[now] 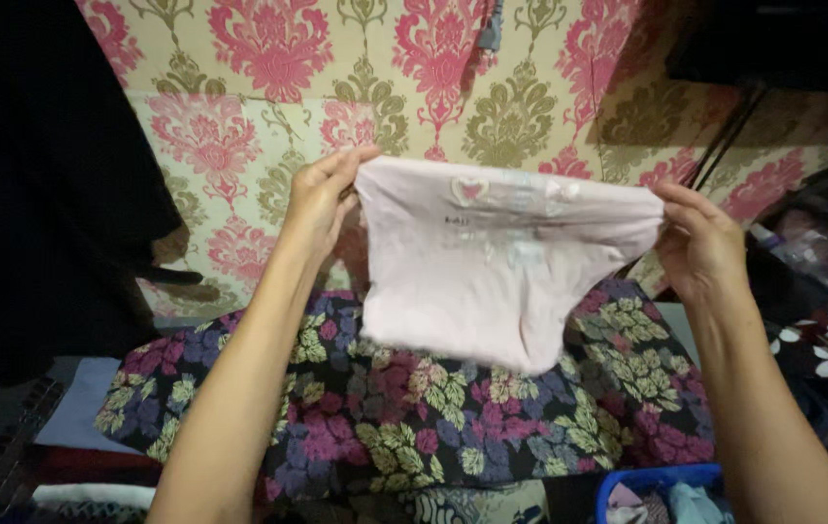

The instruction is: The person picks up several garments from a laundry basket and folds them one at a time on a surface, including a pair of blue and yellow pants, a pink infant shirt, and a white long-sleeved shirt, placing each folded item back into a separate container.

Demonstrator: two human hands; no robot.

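I see two bare forearms, one on each side of the pale pink garment [492, 262]. Left of the garment: my left hand [317, 204], no sleeve visible up to the frame edge, no watch, no bracelet, no ring on the fingers that show. Right of the garment: my right hand [700, 247], likewise unsleeved, wrist uncovered, fingers unadorned. Nails appear short and unpainted.

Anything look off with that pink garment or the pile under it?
Nothing stands out. Left hand and right hand hold the pink garment stretched by its top corners; no tears or stains show. The floral cloth below lies flat.
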